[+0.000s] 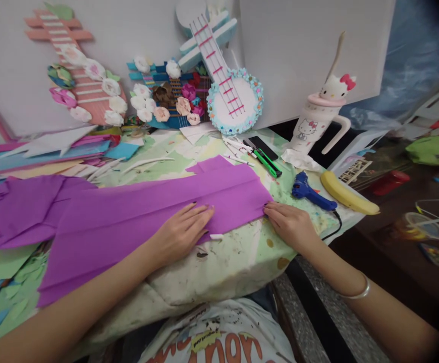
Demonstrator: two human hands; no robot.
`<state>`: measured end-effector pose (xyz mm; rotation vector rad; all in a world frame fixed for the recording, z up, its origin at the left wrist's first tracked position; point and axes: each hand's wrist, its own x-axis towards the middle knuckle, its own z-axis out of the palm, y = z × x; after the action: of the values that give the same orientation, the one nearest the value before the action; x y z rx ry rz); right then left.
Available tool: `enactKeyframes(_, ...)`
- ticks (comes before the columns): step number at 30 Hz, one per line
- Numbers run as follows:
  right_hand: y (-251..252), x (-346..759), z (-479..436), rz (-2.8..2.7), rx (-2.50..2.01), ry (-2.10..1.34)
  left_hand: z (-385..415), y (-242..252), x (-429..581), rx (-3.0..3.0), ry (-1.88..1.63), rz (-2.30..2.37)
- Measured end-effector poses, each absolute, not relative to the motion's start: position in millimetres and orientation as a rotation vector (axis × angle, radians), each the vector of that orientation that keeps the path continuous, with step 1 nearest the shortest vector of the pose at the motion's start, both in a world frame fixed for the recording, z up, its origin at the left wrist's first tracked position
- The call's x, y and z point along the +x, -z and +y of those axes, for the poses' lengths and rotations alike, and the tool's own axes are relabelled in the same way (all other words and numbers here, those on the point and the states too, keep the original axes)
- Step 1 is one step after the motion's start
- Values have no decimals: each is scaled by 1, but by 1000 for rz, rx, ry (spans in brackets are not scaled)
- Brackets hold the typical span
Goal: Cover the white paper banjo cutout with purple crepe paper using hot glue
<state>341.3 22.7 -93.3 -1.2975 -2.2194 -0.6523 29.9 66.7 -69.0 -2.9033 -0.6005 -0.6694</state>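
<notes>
A long sheet of purple paper lies across the table, with crease lines along its length and its wide left part close to a second, bunched purple piece. My left hand rests palm down on the sheet near its front edge, its fingers stretched out. At the sheet's right corner, my right hand has its fingers closed together on the edge of the paper. A small white stick lies just right of my left fingertips.
A blue glue gun and a banana lie at the right. Behind the sheet are a green cutter, a phone and a white cup. Decorated paper instruments lean on the wall. Paper scraps cover the left.
</notes>
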Motion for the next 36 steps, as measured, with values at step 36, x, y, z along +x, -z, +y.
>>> enactKeyframes(36,95,341,23,-2158,-1303,631,114,62,9,-2956,721,-645)
